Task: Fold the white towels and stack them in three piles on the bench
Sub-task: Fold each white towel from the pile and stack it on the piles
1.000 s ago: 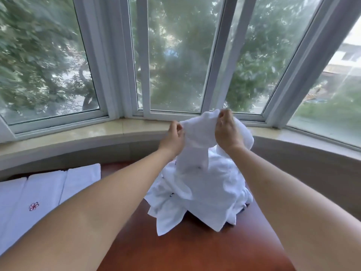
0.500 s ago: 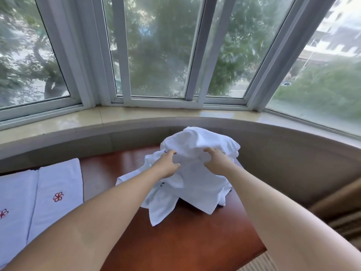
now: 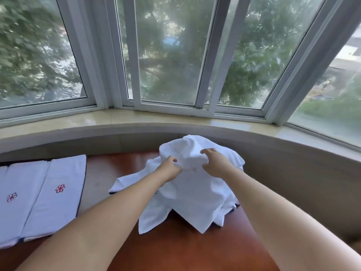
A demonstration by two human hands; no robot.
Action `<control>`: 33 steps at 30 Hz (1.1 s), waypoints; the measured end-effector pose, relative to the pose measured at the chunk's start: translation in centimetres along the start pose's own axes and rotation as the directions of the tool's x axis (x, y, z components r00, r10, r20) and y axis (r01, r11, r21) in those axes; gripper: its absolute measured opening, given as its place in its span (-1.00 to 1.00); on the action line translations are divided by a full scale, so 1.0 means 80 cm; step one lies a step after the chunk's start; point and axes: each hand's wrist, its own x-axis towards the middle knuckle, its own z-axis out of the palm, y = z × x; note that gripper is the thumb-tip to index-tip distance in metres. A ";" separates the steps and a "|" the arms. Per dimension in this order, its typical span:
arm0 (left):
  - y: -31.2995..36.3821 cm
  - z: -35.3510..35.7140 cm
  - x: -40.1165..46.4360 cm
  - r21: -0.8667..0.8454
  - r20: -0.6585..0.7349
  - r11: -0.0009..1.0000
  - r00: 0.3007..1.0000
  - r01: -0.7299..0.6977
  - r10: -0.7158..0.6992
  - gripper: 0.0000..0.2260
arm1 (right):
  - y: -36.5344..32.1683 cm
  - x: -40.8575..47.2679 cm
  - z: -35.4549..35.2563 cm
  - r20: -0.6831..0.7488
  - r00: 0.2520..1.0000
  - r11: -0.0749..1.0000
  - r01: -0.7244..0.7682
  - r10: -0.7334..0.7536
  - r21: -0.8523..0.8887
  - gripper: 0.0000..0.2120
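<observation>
- My two bare arms reach out from the bottom of the view, over the brown wooden desk [image 3: 187, 243].
- On my left side, folded white towels [image 3: 52, 198] lie flat on the desk, side by side and touching. Two of them show a small red flower mark [image 3: 60, 188].
- A bare strip of desk sits between those folded towels and the heap.
- In front of me is a messy heap of white towels [image 3: 195, 202] on the desk. Its corners hang down in points toward me.
- My left hand [image 3: 169, 169] sits on the left side of the top of the heap. My left grip is narrow, with the fingers curled, pinching a fold of white cloth.
- My right hand [image 3: 215, 163] sits just beside it on the right. My right grip is curled too, and it holds a bunched bit of the top towel.
- The two hands are near each other, with a lump of cloth between them.
- Behind the heap is a curved grey wall, then a pale stone window sill [image 3: 136, 118].
- Past the sill are big windows with white frames [image 3: 134, 55], and green trees outside.
</observation>
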 end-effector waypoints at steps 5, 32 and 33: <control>0.037 0.064 -0.004 -0.555 0.038 0.792 0.959 0.254 -0.280 -0.89 | 0.051 0.021 0.002 -0.020 0.991 0.979 0.128 -0.133 -0.159 -0.65; -0.055 -0.040 -0.142 -0.798 -0.168 0.566 0.828 0.204 -0.536 -0.51 | -0.016 0.001 0.081 0.446 0.886 0.706 -0.397 0.127 0.587 -0.59; -0.058 -0.045 -0.149 -0.801 -0.161 0.565 0.838 0.197 -0.521 -0.45 | -0.027 -0.001 0.092 0.525 0.844 0.654 -0.457 0.107 0.602 -0.56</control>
